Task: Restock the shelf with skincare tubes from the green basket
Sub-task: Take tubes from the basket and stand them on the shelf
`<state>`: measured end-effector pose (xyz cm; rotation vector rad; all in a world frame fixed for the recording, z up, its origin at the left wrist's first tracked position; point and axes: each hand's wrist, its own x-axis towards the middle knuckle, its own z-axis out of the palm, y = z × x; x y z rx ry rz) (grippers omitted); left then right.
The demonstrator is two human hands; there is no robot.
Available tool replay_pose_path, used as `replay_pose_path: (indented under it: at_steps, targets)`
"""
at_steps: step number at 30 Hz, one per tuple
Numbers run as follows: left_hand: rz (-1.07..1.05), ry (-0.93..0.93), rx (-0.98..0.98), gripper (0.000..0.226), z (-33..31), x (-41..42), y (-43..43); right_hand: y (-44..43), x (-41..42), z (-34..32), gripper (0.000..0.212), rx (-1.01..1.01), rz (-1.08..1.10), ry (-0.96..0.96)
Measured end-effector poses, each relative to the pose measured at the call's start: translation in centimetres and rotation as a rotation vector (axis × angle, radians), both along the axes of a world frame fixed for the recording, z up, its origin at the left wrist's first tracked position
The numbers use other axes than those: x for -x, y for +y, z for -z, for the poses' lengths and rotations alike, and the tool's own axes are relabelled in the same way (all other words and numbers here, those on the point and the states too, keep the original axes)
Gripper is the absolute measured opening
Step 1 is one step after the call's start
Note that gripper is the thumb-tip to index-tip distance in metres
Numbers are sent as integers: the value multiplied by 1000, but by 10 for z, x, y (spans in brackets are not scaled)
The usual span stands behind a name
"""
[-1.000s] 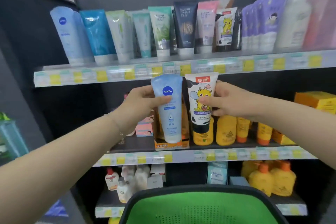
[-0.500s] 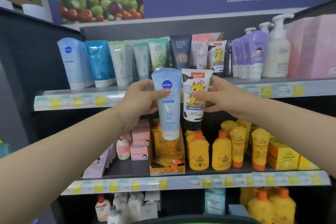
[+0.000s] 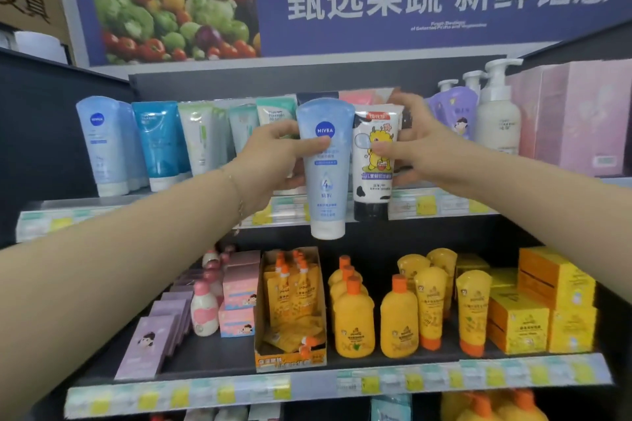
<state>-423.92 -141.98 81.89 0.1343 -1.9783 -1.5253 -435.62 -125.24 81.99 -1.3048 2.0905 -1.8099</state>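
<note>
My left hand (image 3: 273, 161) grips a pale blue Nivea tube (image 3: 325, 174), cap down, in front of the upper shelf (image 3: 136, 212). Beside it my right hand (image 3: 420, 143) holds a white tube with a yellow cartoon cow (image 3: 372, 161), black cap down, its lower end level with the shelf's front edge. Both tubes are upright and side by side, touching or nearly so. A row of upright tubes (image 3: 160, 143) stands on the shelf behind my hands. The green basket is out of view.
Purple pouches and a white pump bottle (image 3: 496, 120) stand right of the tubes, then pink boxes (image 3: 581, 120). The lower shelf (image 3: 307, 383) carries yellow bottles, orange pouches, pink boxes and yellow cartons. A blue banner with vegetables hangs above.
Both hands rose with their tubes from the middle shelf level up to the top shelf row. The view tilted upward and the green basket dropped out of sight.
</note>
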Motion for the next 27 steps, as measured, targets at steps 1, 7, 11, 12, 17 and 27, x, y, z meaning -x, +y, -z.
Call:
replay_pose_path:
  at_steps: [1,7,11,12,17,27]
  targets:
    - [4,9,9,18,-5,4,2,2,3,-6,62,3,1,20]
    - [3,46,22,14,-31,31,12,15,27,-39,53,-23,62,157]
    - [-22,77,35,11,-47,49,13,20,47,-54,46,-43,107,132]
    - [-26,88,35,11,-50,53,13,20,52,-57,46,-65,112,133]
    - [-49,88,35,12,-57,76,9,14,74,-62,43,-217,159,218]
    - [-46,76,-8,10,-43,108,2,-22,117,-69,49,-456,246,311]
